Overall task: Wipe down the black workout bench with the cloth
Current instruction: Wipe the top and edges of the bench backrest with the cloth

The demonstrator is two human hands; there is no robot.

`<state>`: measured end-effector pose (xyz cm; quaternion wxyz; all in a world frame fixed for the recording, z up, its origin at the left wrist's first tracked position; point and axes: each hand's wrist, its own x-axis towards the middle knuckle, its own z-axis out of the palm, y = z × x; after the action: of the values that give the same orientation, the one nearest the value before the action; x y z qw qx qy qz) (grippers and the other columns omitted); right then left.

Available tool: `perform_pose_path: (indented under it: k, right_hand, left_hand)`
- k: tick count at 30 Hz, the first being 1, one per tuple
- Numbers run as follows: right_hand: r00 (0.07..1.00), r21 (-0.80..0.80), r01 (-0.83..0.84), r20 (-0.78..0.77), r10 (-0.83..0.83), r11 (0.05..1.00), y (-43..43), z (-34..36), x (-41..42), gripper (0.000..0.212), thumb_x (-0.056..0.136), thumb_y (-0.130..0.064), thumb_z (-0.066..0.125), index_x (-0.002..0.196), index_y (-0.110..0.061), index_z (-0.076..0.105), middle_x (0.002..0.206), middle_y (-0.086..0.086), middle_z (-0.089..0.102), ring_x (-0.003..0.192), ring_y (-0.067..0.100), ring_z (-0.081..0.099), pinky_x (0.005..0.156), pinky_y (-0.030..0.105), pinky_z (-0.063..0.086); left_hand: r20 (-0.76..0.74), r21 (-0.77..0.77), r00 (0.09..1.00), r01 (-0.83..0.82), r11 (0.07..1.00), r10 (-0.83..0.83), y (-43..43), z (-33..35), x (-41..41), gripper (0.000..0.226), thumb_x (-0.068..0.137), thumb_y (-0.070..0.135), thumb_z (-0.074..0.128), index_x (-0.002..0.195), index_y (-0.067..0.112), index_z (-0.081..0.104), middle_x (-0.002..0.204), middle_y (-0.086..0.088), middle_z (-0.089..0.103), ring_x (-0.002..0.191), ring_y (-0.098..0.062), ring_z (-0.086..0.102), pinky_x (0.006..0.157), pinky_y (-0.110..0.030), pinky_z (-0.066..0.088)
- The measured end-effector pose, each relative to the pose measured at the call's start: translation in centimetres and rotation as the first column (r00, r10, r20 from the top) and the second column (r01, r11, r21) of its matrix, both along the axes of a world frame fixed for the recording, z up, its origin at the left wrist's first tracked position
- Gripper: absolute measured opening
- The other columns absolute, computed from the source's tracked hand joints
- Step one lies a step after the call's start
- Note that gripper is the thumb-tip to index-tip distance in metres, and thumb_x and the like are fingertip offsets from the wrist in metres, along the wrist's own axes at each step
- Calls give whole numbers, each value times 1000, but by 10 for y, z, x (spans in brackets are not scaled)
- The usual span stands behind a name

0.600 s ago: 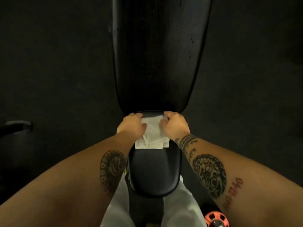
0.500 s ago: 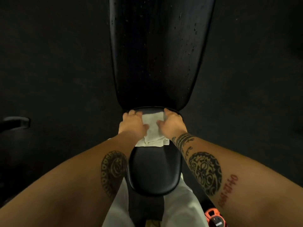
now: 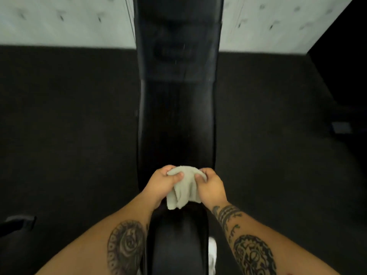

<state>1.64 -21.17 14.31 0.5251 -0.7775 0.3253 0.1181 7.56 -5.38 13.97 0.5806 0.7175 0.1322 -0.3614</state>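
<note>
The black workout bench [image 3: 176, 120] runs straight away from me, its long back pad ahead and its rounded seat pad [image 3: 177, 239] between my forearms. A bunched pale cloth [image 3: 183, 190] hangs over the join of the two pads. My left hand [image 3: 161, 184] grips its left side with thumb on top and fingers curled under. My right hand [image 3: 211, 187] pinches its right side. The cloth's top edge is lifted off the pad and its lower end droops toward the seat.
Dark rubber floor [image 3: 69, 126] lies on both sides of the bench. A pale wall [image 3: 65, 18] stands at the far end. A dark bar or foot [image 3: 17, 223] sticks out at the low left, and a small grey object [image 3: 341, 127] lies on the floor at the right.
Both hands lay flat on the cloth on the seat's far end before; now they have bunched it up and lifted it. My view has tilted up toward the wall.
</note>
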Motion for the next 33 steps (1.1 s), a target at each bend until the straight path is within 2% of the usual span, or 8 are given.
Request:
perform_pose_path:
  k: [4,9,13,18,21,24,28,33]
  right_hand:
    - [973,-30,-13,231,19,999,-37,90,57,12,96,-29,58,108,-31,62,104,-9,67,95,9,65,80,25,53]
    - [881,-324,97,469,71,941,-54,195,121,57,93,-40,61,145,-26,42,145,-7,34,134,10,35,112,38,35]
    - [797,-229,59,597,92,972,-39,254,181,40,94,-36,61,133,-28,54,131,-10,45,122,8,48,106,34,44]
    - [740,-55,67,672,-12,996,0,295,251,62,95,-48,57,151,-30,35,150,-9,37,132,8,41,104,23,38]
    - [706,11,149,699,-114,989,14,311,288,66,94,-50,57,152,-33,30,149,-9,37,130,9,44,106,30,42]
    - [630,27,250,755,-184,968,7,328,316,46,97,-39,57,141,-33,46,134,-10,46,115,3,50,91,16,42]
    - [545,35,328,809,-220,944,-26,345,361,32,101,-32,52,132,-30,58,124,-10,56,106,-2,53,89,10,39]
    - [507,29,354,834,-219,935,-82,374,420,33,100,-41,52,129,-31,61,124,-7,61,114,11,57,100,29,45]
  left_hand:
    - [141,-137,989,-26,990,46,-34,100,55,16,99,18,64,112,19,72,104,-3,78,105,-21,72,93,-40,56]
    - [338,-194,936,-32,981,97,-62,212,114,18,102,18,58,113,24,72,105,-3,77,104,-22,71,92,-43,57]
    - [379,-258,917,-22,966,122,-62,275,162,25,105,21,52,116,32,71,111,-4,74,108,-26,68,97,-52,55]
    - [314,-440,936,-5,898,159,-48,325,233,26,103,30,52,119,25,72,120,-10,72,116,-30,66,101,-50,51]
    - [216,-531,974,59,845,67,-46,351,268,44,105,42,44,122,12,70,119,-16,73,114,-30,69,102,-45,49]
    - [227,-597,974,157,787,-23,-56,365,298,65,106,57,26,126,12,67,122,-16,72,117,-28,68,107,-46,46]
    - [419,-467,905,281,839,-70,-79,381,337,69,103,65,19,133,23,65,121,-5,74,116,-22,68,102,-45,51]
    - [781,-164,599,-79,983,178,-86,391,393,26,104,42,48,116,35,70,112,11,73,107,-11,65,95,-35,52]
